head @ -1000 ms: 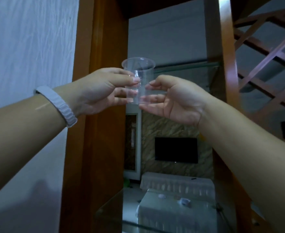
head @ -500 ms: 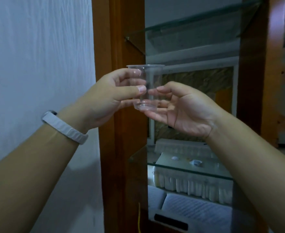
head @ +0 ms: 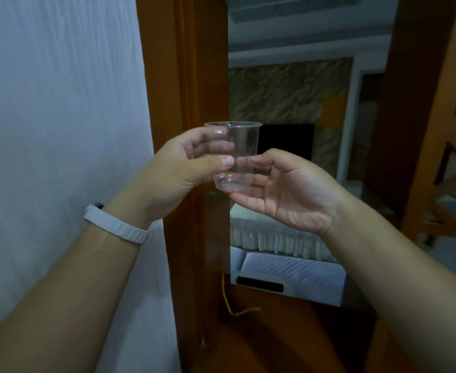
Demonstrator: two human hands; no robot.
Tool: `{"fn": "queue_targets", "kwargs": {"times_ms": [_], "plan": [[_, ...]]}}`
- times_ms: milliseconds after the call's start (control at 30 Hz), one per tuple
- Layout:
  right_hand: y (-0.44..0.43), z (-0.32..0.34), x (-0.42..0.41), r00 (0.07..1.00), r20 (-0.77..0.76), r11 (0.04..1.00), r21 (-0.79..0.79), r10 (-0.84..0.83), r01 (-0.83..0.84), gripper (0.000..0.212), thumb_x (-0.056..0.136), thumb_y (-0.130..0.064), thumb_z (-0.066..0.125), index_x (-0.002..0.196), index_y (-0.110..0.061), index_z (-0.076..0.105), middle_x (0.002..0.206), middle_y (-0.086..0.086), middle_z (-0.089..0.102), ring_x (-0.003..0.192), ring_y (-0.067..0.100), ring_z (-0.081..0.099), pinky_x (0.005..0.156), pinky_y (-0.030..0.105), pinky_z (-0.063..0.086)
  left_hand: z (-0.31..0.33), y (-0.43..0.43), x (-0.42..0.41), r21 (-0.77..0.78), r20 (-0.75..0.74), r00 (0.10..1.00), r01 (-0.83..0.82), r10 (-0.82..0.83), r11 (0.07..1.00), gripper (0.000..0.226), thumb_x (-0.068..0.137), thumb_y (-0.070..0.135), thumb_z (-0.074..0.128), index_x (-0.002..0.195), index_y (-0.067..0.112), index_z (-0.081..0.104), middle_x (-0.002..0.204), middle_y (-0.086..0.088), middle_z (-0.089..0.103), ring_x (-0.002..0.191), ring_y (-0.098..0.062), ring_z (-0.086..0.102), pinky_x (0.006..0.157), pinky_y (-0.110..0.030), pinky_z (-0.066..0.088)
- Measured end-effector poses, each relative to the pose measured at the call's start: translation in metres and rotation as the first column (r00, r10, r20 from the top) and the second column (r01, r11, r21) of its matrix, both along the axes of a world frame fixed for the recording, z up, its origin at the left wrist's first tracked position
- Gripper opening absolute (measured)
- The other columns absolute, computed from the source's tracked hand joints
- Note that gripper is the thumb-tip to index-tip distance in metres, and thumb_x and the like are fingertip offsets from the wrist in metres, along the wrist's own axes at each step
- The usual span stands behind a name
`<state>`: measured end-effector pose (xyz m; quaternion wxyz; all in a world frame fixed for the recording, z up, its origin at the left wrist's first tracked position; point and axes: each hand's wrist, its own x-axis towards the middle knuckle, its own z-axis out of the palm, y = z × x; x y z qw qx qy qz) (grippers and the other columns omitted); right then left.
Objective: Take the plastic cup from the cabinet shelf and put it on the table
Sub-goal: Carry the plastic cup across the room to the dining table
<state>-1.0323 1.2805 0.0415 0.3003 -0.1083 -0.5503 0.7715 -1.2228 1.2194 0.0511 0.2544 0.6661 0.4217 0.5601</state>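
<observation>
Your clear plastic cup (head: 233,154) stands upright in the air, its long axis vertical, with the wider open rim on top and the narrow base at the bottom. It hangs in front of the wooden cabinet frame (head: 189,76), held between both your hands at chest height, off any shelf or table.

Your left hand (head: 175,173) wraps the cup's left side: the thumb presses the near wall about halfway down, and the fingers curl round the far side, showing through the plastic. That hand is partly closed around the cup. Your right hand (head: 288,189) is looser, palm turned up and towards you, with the fingertips under and against the cup's base and lower right wall and the thumb reaching to the near wall.

A white wristband (head: 117,228) sits on your left wrist. Both forearms run out of the bottom of the view. The cup's transparent walls are hard to trace against the dark television (head: 286,142) behind it.
</observation>
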Motion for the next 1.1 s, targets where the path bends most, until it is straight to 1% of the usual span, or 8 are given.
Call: {"fn": "queue_targets", "kwargs": {"times_ms": [100, 167, 233, 367, 500, 733, 867, 1100], "plan": [[0.000, -0.018, 0.005, 0.997, 0.029, 0.997, -0.032, -0.066, 0.067, 0.049, 0.082, -0.014, 0.060, 0.129, 0.001, 0.056, 0.132, 0.030, 0.058, 0.115, 0.035, 0.064, 0.087, 0.036, 0.057, -0.022, 0.008, 0.006, -0.023, 0.008, 1.000, 0.014, -0.013, 1.000, 0.050, 0.084, 0.014, 0.069, 0.131, 0.017, 0.052, 0.124, -0.007, 0.063, 0.114, -0.022, 0.062, 0.093, -0.043, 0.053], [0.000, -0.028, 0.014, 0.993, 0.049, 0.993, -0.037, -0.110, 0.112, 0.044, 0.078, -0.015, 0.062, 0.120, -0.002, 0.061, 0.119, 0.025, 0.065, 0.110, 0.033, 0.066, 0.086, 0.035, 0.058, -0.034, 0.012, 0.016, -0.029, 0.023, 0.999, 0.025, -0.024, 0.999, 0.051, 0.083, 0.011, 0.068, 0.131, 0.015, 0.051, 0.124, -0.007, 0.062, 0.113, -0.020, 0.063, 0.094, -0.041, 0.053], [-0.002, -0.038, 0.028, 0.988, 0.052, 0.987, -0.061, -0.147, 0.150, 0.044, 0.080, -0.014, 0.060, 0.122, -0.002, 0.060, 0.113, 0.023, 0.065, 0.110, 0.034, 0.065, 0.084, 0.035, 0.059, -0.044, 0.015, 0.029, -0.028, 0.030, 0.999, 0.044, -0.043, 0.999, 0.053, 0.081, 0.014, 0.071, 0.131, 0.016, 0.051, 0.124, -0.006, 0.062, 0.111, -0.019, 0.063, 0.094, -0.040, 0.053], [-0.006, -0.052, 0.066, 0.974, 0.049, 0.968, -0.117, -0.219, 0.224, 0.049, 0.086, -0.015, 0.057, 0.132, 0.001, 0.053, 0.131, 0.028, 0.059, 0.118, 0.037, 0.061, 0.082, 0.035, 0.059, -0.056, 0.022, 0.065, -0.034, 0.031, 0.995, 0.099, -0.098, 0.995, 0.058, 0.074, 0.019, 0.074, 0.128, 0.018, 0.053, 0.122, -0.003, 0.064, 0.109, -0.016, 0.064, 0.090, -0.034, 0.053], [-0.011, -0.061, 0.112, 0.954, 0.047, 0.945, -0.134, -0.296, 0.300, 0.058, 0.081, -0.016, 0.060, 0.135, 0.001, 0.050, 0.136, 0.030, 0.054, 0.110, 0.037, 0.066, 0.081, 0.036, 0.059, -0.067, 0.027, 0.112, -0.059, 0.061, 0.988, 0.143, -0.139, 0.988, 0.056, 0.074, 0.020, 0.076, 0.125, 0.021, 0.055, 0.121, -0.002, 0.064, 0.109, -0.015, 0.064, 0.091, -0.034, 0.052], [-0.024, -0.080, 0.204, 0.925, 0.072, 0.915, -0.142, -0.372, 0.379, 0.038, 0.079, -0.016, 0.066, 0.115, -0.005, 0.061, 0.121, 0.024, 0.059, 0.103, 0.035, 0.068, 0.078, 0.036, 0.058, -0.089, 0.023, 0.208, -0.098, 0.153, 0.967, 0.220, -0.204, 0.970, 0.058, 0.071, 0.018, 0.071, 0.126, 0.016, 0.054, 0.119, -0.005, 0.064, 0.106, -0.018, 0.065, 0.084, -0.028, 0.053], [-0.038, -0.093, 0.268, 0.901, 0.074, 0.887, -0.158, -0.427, 0.434, 0.047, 0.067, -0.018, 0.072, 0.112, -0.005, 0.063, 0.118, 0.024, 0.063, 0.115, 0.039, 0.063, 0.078, 0.036, 0.058, -0.099, 0.022, 0.275, -0.140, 0.173, 0.948, 0.290, -0.266, 0.947, 0.059, 0.069, 0.019, 0.072, 0.125, 0.016, 0.055, 0.119, -0.008, 0.064, 0.105, -0.020, 0.064, 0.086, -0.030, 0.053], [-0.077, -0.117, 0.395, 0.819, 0.075, 0.792, -0.221, -0.568, 0.569, 0.040, 0.067, -0.018, 0.071, 0.105, -0.006, 0.065, 0.111, 0.020, 0.064, 0.105, 0.036, 0.066, 0.078, 0.037, 0.059, -0.116, 0.012, 0.406, -0.209, 0.145, 0.903, 0.428, -0.405, 0.879, 0.062, 0.072, 0.013, 0.071, 0.130, 0.012, 0.050, 0.125, -0.014, 0.060, 0.106, -0.018, 0.063, 0.091, -0.028, 0.053]]}}
